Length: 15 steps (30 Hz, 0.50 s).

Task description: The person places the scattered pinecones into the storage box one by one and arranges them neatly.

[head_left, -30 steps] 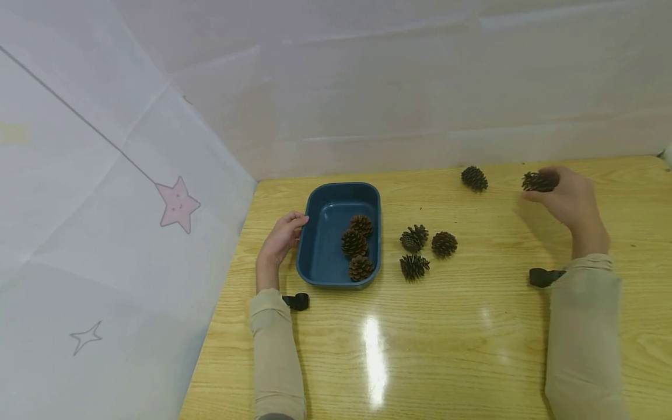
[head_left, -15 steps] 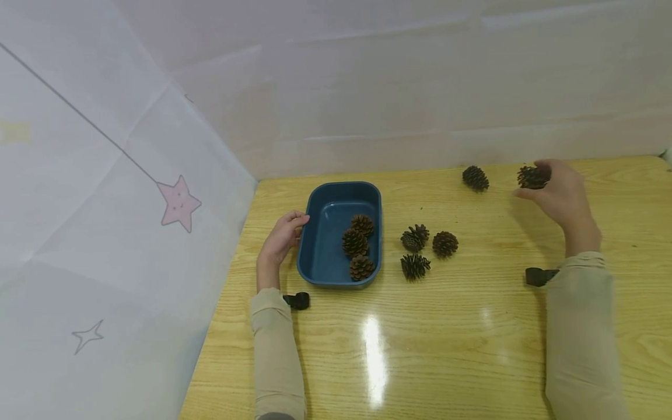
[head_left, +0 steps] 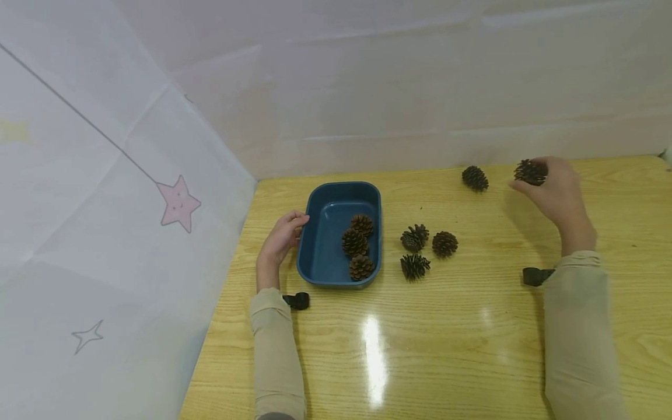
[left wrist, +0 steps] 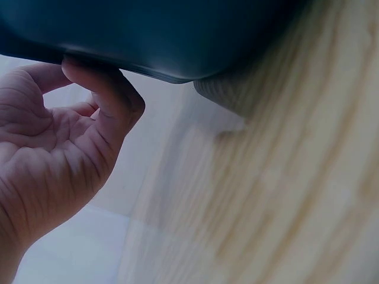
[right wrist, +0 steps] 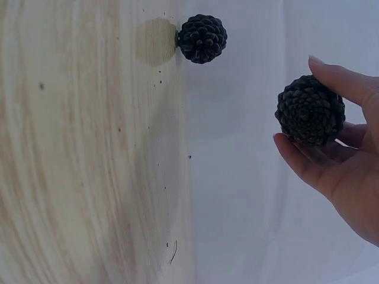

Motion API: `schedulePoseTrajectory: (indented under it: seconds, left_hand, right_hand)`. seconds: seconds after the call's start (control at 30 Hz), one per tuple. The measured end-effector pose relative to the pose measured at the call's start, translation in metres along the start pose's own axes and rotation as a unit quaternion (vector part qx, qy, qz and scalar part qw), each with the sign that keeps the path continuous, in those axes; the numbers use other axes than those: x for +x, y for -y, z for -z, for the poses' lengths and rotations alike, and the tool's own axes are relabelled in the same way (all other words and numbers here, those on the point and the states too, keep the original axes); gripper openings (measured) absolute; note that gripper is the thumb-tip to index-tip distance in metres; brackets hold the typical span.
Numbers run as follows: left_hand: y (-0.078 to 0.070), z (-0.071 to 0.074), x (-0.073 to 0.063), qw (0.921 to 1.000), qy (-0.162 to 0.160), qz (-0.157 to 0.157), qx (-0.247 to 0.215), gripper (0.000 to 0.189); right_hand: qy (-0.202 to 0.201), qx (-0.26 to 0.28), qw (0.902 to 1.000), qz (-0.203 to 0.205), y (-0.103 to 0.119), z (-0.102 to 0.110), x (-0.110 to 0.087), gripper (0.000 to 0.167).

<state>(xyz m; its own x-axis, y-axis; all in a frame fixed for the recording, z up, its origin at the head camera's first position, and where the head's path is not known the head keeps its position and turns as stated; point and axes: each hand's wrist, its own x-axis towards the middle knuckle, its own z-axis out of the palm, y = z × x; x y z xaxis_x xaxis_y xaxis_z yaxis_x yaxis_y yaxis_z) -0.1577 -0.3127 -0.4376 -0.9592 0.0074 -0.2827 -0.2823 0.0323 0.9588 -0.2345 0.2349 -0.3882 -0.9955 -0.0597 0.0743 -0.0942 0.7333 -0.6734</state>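
My right hand (head_left: pixel 562 189) holds a dark pine cone (head_left: pixel 530 172) between thumb and fingers, above the table's far right part. In the right wrist view the pine cone (right wrist: pixel 310 111) is raised off the wood, gripped round its sides. At the left, my left hand (head_left: pixel 283 236) grips the side of a deep blue rectangular tub (head_left: pixel 321 274), thumb at its rim. From the left wrist, the bent fingers of the hand (left wrist: pixel 65 142) meet the tub's wall (left wrist: pixel 154 35). Inside the tub, three brown pine cones (head_left: pixel 354 242) lie along its right side.
Three pine cones lie grouped right of the tub, one of them a round pine cone (head_left: pixel 445 244). Another pine cone (head_left: pixel 475 178) lies near the table's back edge. A papered wall (head_left: pixel 367 116) rises behind the wooden table (head_left: pixel 446 350); a second stands left.
My right hand has moved a little left and up with its pine cone. The left hand and the tub stay where they were.
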Motion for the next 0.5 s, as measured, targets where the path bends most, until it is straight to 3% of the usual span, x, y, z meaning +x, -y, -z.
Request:
schedulePoseTrajectory:
  seconds: [0.5]
  left_hand:
    - [0.001,0.0011,0.0017,0.9999,0.005,-0.01,0.006,0.012]
  right_hand:
    - [-0.007,0.002,0.9998,0.018,0.0072,-0.0008,-0.0023,0.08]
